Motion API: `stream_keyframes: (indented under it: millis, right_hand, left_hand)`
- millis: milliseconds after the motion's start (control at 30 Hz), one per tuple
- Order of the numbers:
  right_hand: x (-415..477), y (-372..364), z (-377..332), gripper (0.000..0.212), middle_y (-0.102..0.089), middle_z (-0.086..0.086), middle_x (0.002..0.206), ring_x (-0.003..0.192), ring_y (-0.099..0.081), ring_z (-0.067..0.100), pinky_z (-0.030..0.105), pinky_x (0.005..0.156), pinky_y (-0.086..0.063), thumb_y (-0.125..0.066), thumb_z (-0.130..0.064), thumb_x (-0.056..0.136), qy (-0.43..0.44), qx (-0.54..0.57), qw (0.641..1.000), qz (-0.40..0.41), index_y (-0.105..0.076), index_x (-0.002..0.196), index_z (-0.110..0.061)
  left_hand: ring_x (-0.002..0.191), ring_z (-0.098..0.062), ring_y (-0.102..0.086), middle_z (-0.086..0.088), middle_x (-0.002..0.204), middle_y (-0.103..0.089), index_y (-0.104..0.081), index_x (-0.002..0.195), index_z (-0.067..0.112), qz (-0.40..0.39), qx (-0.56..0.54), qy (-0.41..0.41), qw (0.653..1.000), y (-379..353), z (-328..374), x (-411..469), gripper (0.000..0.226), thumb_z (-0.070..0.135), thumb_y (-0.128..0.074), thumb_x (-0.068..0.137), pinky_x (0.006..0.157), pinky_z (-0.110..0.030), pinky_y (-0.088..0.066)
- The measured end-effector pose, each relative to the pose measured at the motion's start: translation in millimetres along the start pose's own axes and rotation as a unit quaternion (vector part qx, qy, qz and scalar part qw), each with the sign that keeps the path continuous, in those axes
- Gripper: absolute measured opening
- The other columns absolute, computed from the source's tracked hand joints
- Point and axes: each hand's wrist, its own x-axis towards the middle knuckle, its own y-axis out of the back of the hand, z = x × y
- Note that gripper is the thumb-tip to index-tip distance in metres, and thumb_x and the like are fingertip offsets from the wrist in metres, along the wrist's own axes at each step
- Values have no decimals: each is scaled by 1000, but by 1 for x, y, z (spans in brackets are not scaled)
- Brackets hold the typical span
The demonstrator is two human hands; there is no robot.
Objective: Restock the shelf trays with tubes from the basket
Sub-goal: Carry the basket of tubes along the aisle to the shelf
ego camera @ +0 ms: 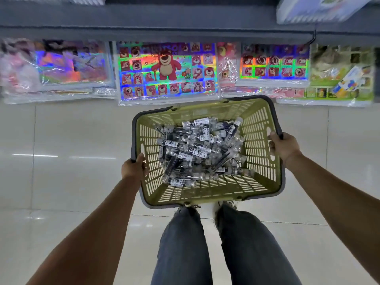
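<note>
An olive-green slotted basket [259, 153] with a grey rim hangs in front of my legs, above the tiled floor. Several clear tubes [197, 149] with dark contents and white labels lie heaped inside it, mostly toward the far and left side. My left hand [132, 168] grips the basket's left rim, thumb over the edge. My right hand [284, 147] grips the right rim near the handle slot. No shelf trays for tubes are in view.
Low on the shelf ahead stand holographic sticker packs with red bear prints [167, 72] and other wrapped packs [337, 75] to either side. A grey shelf board [156, 19] runs above them. Glossy floor tiles [67, 153] spread left and right of the basket.
</note>
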Motion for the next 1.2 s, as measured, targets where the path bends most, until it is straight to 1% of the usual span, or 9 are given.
stream_keyframes:
  millis: [100,267,367,500,633,733,833,1067,1200]
  right_hand:
    - [-52,13,-42,25,-50,5,62,38,-45,9,26,46,-44,-49,-27,97,45,-39,998,-21,-59,95,-4]
    - [-147,23,-119,23,-51,7,61,43,-45,18,26,43,-42,-49,-25,97,121,-94,986,-66,-56,91,-4]
    - [-203,19,-162,21,-50,8,60,32,-44,9,19,35,-37,-49,-25,97,161,-106,977,-96,-54,86,-7]
    - [-266,3,-206,20,-47,8,59,29,-39,5,16,33,-31,-48,-24,98,217,-111,960,-140,-54,90,-7]
    - [-320,-25,-241,26,-44,5,59,29,-36,2,14,32,-28,-42,-29,99,252,-115,942,-191,-56,90,-10]
    - [-357,-62,-267,32,-43,4,58,37,-37,10,16,37,-28,-39,-31,98,273,-144,923,-228,-56,76,-15]
    - [-389,-109,-286,31,-43,4,57,43,-35,15,15,36,-27,-43,-28,97,289,-181,903,-259,-55,70,-18]
    - [-470,-247,-314,36,-40,5,60,27,-31,3,13,33,-26,-29,-31,101,311,-235,856,-340,-57,97,-10]
    - [-519,-347,-326,36,-39,6,60,25,-31,2,10,33,-24,-29,-30,101,323,-258,834,-366,-57,86,-13]
  left_hand:
    - [58,-23,-55,-3,63,-59,-63,89,8,-1,-33,1,999,56,-1,-49,32,39,-54,96,48,-27,-38]
    - [52,-24,-54,-5,59,-59,-60,86,6,25,-89,-9,996,154,-2,-136,34,37,-54,97,55,-35,-46]
    - [50,-21,-53,-4,59,-58,-59,84,6,57,-152,-7,987,204,-9,-187,32,35,-56,96,54,-31,-46]
    - [54,-21,-53,-8,68,-58,-60,84,5,113,-238,5,965,255,-31,-243,33,37,-59,94,54,-32,-46]
    - [52,-20,-52,-5,66,-58,-62,85,6,178,-301,16,937,290,-61,-283,34,37,-56,96,51,-30,-45]
    - [53,-20,-51,-6,66,-56,-63,91,3,200,-347,29,916,314,-86,-298,38,39,-52,98,53,-30,-44]
    - [54,-22,-52,-7,65,-57,-64,84,6,227,-373,45,898,343,-109,-306,43,43,-46,100,53,-30,-43]
    - [52,-19,-45,-5,64,-53,-61,85,7,264,-469,75,839,423,-164,-279,49,45,-37,102,52,-30,-39]
    - [51,-17,-43,-3,64,-52,-60,81,9,283,-507,100,808,485,-193,-242,50,48,-37,101,53,-29,-38]
